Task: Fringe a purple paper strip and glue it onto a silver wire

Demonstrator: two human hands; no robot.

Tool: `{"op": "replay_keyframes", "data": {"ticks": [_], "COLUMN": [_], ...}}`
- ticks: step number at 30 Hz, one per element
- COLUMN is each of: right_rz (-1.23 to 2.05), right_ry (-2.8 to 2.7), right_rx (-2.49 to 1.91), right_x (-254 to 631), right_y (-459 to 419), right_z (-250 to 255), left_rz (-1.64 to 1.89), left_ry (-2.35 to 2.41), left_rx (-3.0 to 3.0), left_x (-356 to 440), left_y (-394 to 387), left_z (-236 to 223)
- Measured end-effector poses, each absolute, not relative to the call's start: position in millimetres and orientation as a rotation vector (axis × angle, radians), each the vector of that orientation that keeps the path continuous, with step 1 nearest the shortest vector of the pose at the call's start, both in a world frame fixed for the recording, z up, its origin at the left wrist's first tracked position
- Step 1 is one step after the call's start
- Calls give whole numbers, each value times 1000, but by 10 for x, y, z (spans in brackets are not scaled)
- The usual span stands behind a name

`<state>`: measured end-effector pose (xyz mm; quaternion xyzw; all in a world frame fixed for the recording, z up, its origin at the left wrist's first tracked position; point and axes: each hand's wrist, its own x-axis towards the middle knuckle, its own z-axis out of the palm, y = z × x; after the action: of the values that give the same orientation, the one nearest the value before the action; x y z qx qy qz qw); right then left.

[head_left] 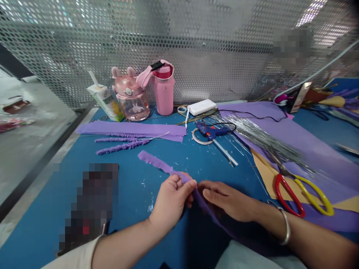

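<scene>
Centrally, the strip (155,161) is pinched between the thumb and fingers of the left hand (174,192). One end is extended past them, up and leftward over the worktop (129,186); the rest is hung beside the right hand (231,200), whose fingers are curved; whether it is gripped there cannot be told.

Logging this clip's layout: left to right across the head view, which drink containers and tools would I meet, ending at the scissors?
Drink carton, rabbit-eared cup, pink bottle, blue glue gun, red-and-yellow-handled scissors.
</scene>
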<state>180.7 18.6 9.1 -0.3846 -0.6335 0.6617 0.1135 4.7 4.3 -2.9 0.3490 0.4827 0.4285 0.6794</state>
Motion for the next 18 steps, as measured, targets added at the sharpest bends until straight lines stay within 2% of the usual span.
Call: {"op": "replay_keyframes", "data": {"ticks": [3,5,10,18], "right_rz": [1590,1506,1573,1598], "right_ry": [-2096,-2243,-2363,-2385], "right_rx": [-1165,-1198,-1205,-1175], "right_x": [1770,1764,1797,1813], "right_y": [160,162,176,141], "right_z": [101,100,105,99], "left_rz": [908,937,1052,997], "left_ry": [1129,1156,1179,1191], "left_rx": [853,842,779,793], "left_x": [44,42,42,19], "left_y": [59,63,56,39], "left_z": [-21,-27,-55,-45]}}
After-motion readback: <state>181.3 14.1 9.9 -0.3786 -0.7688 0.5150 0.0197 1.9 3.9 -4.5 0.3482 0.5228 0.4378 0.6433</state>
